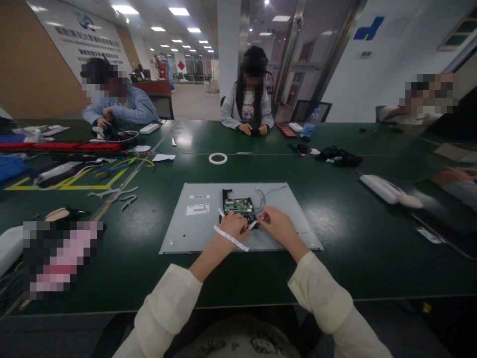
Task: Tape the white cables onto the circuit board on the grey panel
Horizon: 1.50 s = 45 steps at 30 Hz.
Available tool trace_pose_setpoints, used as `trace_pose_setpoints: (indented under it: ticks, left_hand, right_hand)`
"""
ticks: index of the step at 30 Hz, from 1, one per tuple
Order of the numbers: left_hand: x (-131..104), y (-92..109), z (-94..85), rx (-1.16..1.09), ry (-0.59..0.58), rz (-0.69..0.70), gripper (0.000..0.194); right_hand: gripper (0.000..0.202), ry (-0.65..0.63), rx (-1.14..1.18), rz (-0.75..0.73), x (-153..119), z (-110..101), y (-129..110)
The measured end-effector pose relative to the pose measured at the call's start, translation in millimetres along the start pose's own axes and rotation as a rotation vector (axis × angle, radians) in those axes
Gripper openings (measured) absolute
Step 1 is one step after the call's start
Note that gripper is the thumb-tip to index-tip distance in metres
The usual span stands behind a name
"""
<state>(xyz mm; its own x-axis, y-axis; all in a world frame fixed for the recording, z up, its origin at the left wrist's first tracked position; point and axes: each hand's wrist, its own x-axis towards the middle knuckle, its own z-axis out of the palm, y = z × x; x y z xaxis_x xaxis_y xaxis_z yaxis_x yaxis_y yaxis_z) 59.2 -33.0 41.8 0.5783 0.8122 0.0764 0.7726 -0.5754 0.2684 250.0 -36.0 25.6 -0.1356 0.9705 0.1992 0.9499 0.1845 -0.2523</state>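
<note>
A green circuit board [238, 205] in a black frame sits in the middle of a grey metal panel [197, 233] that lies flat on the table. My left hand [234, 224] rests over the board's near edge, fingers curled. Across its back runs a strip of white tape [231, 237]. A short white strip [253, 224] sticks out by my left thumb, between both hands. My right hand [276, 223] is closed in a pinch beside the board's right corner; a small reddish bit shows at its fingers. Grey cables [260, 198] curve behind it.
A roll of white tape [218, 158] lies beyond the panel on the green table [346, 209]. Grey tape scraps [119, 194] and wires [126, 163] lie left. A white device [378, 189] and a bottle [310, 124] stand right. Other people sit around the table.
</note>
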Motion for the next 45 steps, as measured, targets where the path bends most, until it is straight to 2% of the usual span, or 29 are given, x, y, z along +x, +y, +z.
trace_pose_setpoints:
  ticks: [6, 14, 22, 25, 27, 30, 32, 34, 36, 38, 40, 43, 45]
  left_hand:
    - [-7.2, 0.9, -2.0, 0.119, 0.060, 0.139, 0.017]
    - [-7.8, -3.5, 5.3, 0.170, 0.063, 0.172, 0.021]
    - [-11.2, -10.1, 8.8, 0.206, 0.135, 0.271, 0.022]
    - [-15.9, -9.2, 7.9, 0.224, 0.175, 0.292, 0.021]
    - [-18.7, -7.4, 7.3, 0.222, 0.202, 0.291, 0.022]
    - [-22.1, -4.0, 4.6, 0.191, 0.275, 0.231, 0.024]
    - [-23.6, -2.6, 0.4, 0.167, 0.344, 0.170, 0.023]
    - [-24.1, -3.0, -6.1, 0.163, 0.400, 0.113, 0.022]
    - [-22.2, -4.8, -14.4, 0.187, 0.436, 0.034, 0.023]
    - [-17.3, -7.2, -23.2, 0.221, 0.454, -0.070, 0.022]
    - [-10.2, -9.4, -30.8, 0.246, 0.458, -0.149, 0.022]
    - [0.6, -14.8, -37.1, 0.268, 0.472, -0.210, 0.023]
    - [6.9, -23.0, -38.2, 0.238, 0.495, -0.225, 0.022]
  right_hand:
    - [0.017, 0.007, 0.019, -0.028, -2.4, -2.4, -0.5]
    - [0.015, 0.000, 0.044, -0.081, -6.0, -4.0, 0.9]
    - [0.016, 0.011, 0.065, -0.107, -8.5, -1.2, 4.3]
    - [0.015, 0.056, 0.081, -0.118, -9.3, -1.7, 2.5]
    - [0.016, 0.131, 0.115, -0.121, -9.5, -3.4, -0.5]
    - [0.023, 0.229, 0.232, -0.147, -11.2, -8.5, -9.5]
    - [0.029, 0.218, 0.405, -0.169, -14.6, -12.7, -19.5]
    - [0.036, 0.124, 0.649, -0.168, -19.8, -16.3, -33.0]
    - [0.045, -0.026, 0.878, -0.155, -25.2, -18.4, -49.0]
    - [0.051, -0.177, 1.005, -0.150, -28.9, -18.4, -66.0]
    - [0.050, -0.251, 1.049, -0.170, -28.6, -16.4, -81.3]
    - [0.040, -0.210, 1.076, -0.194, -18.0, -12.6, -95.0]
    - [0.035, -0.156, 1.081, -0.176, -3.8, -13.3, -95.5]
